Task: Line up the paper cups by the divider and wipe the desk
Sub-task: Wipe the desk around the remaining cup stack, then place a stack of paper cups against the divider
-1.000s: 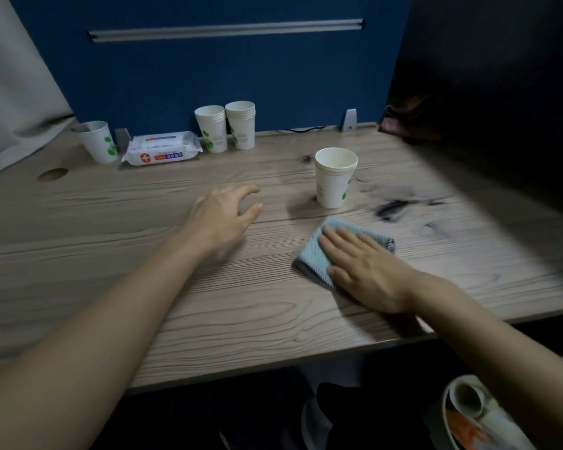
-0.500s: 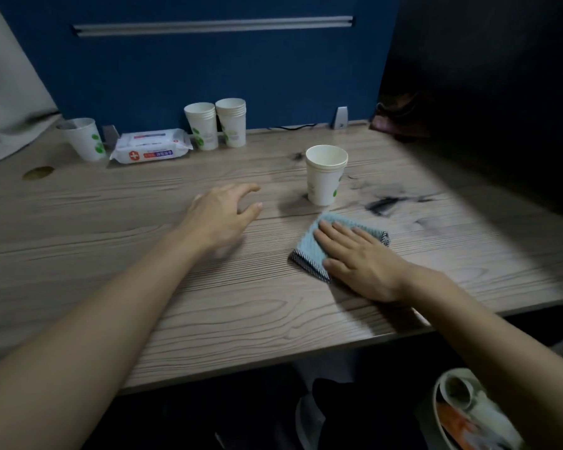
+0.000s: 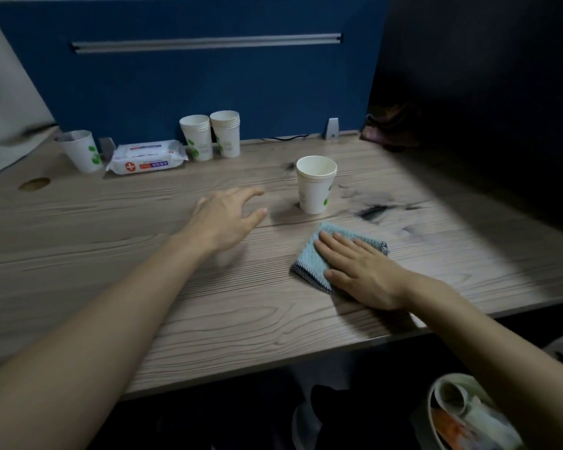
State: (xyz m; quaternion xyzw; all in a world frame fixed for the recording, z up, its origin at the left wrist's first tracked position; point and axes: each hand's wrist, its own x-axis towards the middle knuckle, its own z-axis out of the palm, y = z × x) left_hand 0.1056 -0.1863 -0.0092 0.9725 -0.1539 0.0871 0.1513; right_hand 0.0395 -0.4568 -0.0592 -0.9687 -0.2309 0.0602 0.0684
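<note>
Blue cleaning cloth (image 3: 317, 254) lies flat under the open right hand (image 3: 361, 274). The left hand (image 3: 226, 219), fingers spread and empty, is near the paper cup stack (image 3: 316, 185)

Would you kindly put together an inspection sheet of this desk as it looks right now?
Surface: wooden desk with dark smudges right of the lone cup stack; round grommet hole far left.
Job's things: cup stacks and side by side at the blue divider; single cup further left; one cup stack out mid-desk; blue cloth folded flat.
Clutter: wet wipes pack by the divider.
Grips: left hand open, empty, fingers toward the mid-desk stack; right hand flat on the cloth.
Cables: black cable along the divider's foot.
Surroundings: dark to the right; bin below the desk.
</note>
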